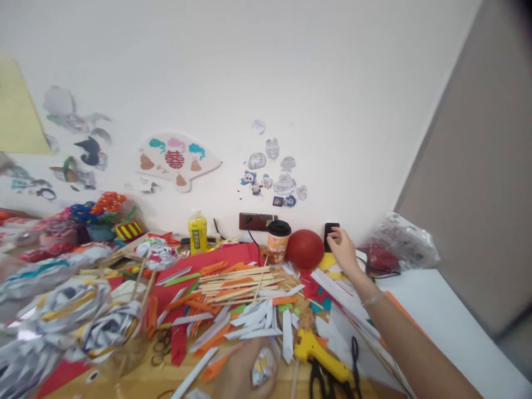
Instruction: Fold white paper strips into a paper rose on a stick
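My right hand [343, 249] reaches to the back of the table, its fingertips at a small black device [331, 235] that stands against the wall. Near the front edge, my left hand [243, 371] is closed around a small white and yellow folded-paper piece [262, 367]. A red balloon [305, 249] lies just left of my right hand, beside a paper cup with a black lid [278, 244]. Between the hands are folded white paper strips [257, 321], orange strips and a pile of wooden sticks [236, 285].
A yellow glue gun [322, 354] and black-handled scissors [320, 382] lie at the front right. Paper flowers [110, 330] crowd the left side. A yellow bottle [198, 233] stands at the back; a plastic bag [405, 244] sits at the back right.
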A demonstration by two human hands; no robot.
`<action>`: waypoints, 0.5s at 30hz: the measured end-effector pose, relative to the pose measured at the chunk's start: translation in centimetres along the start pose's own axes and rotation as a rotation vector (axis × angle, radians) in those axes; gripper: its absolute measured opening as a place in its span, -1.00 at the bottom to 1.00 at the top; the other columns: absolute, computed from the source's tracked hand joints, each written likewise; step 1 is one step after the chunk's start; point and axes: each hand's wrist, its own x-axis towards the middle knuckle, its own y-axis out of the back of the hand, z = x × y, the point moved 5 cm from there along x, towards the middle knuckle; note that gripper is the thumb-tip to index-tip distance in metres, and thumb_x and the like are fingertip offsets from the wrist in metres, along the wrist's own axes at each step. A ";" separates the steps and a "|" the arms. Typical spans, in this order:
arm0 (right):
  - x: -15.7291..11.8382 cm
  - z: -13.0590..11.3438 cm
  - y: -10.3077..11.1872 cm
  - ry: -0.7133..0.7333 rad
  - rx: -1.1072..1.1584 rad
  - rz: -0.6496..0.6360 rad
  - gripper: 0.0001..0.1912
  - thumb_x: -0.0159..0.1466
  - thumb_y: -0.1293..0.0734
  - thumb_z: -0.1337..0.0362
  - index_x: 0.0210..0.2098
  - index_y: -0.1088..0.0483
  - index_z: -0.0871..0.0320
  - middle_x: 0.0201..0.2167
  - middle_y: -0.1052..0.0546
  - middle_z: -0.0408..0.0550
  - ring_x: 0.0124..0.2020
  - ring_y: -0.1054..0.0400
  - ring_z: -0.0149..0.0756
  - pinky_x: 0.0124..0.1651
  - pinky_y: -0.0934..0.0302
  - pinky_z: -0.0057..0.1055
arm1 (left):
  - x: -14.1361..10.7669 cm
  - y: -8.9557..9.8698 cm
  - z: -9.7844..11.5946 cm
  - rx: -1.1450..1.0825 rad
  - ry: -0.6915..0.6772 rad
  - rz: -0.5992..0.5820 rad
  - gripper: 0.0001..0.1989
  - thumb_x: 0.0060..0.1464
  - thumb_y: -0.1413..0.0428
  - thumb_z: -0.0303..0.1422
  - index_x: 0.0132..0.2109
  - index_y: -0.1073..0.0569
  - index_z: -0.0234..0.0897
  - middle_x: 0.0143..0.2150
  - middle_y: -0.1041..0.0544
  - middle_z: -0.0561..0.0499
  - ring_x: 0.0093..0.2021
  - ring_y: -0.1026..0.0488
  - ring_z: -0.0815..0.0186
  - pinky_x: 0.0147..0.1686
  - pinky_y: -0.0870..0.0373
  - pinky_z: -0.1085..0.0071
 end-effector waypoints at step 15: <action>-25.5 -8.5 -2.3 0.392 0.379 -0.413 -0.66 0.27 -0.14 0.26 0.02 -0.30 0.02 0.02 -0.37 -0.04 0.04 -0.22 -0.20 0.08 -0.10 -0.14 | 0.4 1.4 1.4 -0.216 -0.002 0.163 -0.77 -0.20 -0.06 -0.50 -0.29 -0.33 -0.22 -0.34 -0.50 0.08 -0.30 -0.44 0.23 -0.25 -0.36 0.32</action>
